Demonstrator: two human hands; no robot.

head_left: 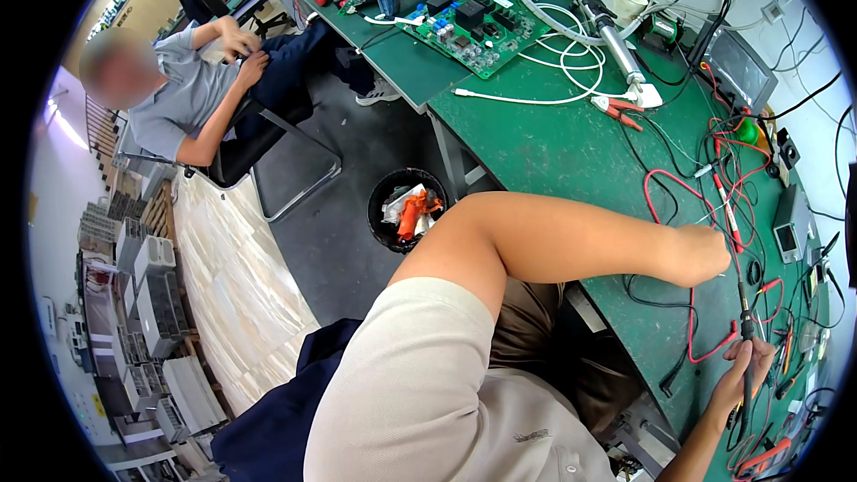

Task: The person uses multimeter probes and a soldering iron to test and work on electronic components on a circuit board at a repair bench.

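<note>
My left arm reaches across the green bench, and my left hand (701, 256) is curled into a fist beside a red test probe (728, 219). Its fingertips are turned away, so what it holds, if anything, is hidden. Lower right, my right hand (750, 373) is closed around a black pen-shaped tool (747, 335) that looks like a soldering iron. Its slim end points up toward my left hand. Red and black test leads (692, 303) loop over the bench around both hands.
A green circuit board (478, 27) lies farther back on the bench (536, 138), near a metal cylinder tool (616, 45) and white cables. A small grey meter (790, 223) stands right. A waste bin (375, 223) is on the floor left, near a seated person (192, 94).
</note>
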